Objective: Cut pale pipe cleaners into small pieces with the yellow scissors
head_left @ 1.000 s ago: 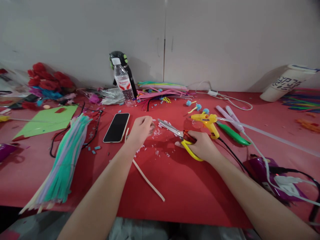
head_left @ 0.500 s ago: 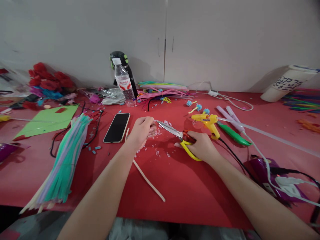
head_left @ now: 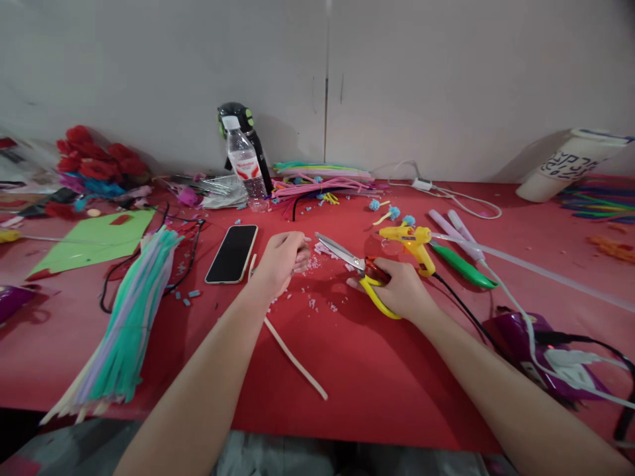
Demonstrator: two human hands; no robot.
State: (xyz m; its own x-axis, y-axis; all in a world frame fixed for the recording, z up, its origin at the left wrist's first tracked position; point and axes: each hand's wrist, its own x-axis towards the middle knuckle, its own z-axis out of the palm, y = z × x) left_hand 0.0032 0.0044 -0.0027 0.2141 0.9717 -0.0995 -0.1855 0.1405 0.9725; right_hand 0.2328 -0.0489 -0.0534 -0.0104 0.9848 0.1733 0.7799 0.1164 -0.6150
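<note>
My left hand (head_left: 282, 261) is closed in a pinch, and a short pale pipe cleaner tip (head_left: 307, 239) sticks out past the fingertips. The rest of that piece is hidden by the hand. A cream pipe cleaner (head_left: 297, 360) passes beneath the left wrist and lies on the red table. My right hand (head_left: 399, 287) grips scissors (head_left: 342, 252) by yellow and red handles. Their blades look closed and point left, a small gap away from the left fingertips. Between and below the hands lie small pale pink clippings (head_left: 326, 248).
Left of my hands are a phone (head_left: 232, 254) and a teal and lilac pipe cleaner bundle (head_left: 129, 317). A yellow glue gun (head_left: 409, 241) and green-handled tool (head_left: 464, 264) lie right. Behind stand a water bottle (head_left: 245, 165) and pink pipe cleaners (head_left: 322, 190). Cords cross the right side.
The scissors have shifted slightly right, so their tips came away from the left fingertips. More pale clippings show beneath the blades. My left hand has hardly moved.
</note>
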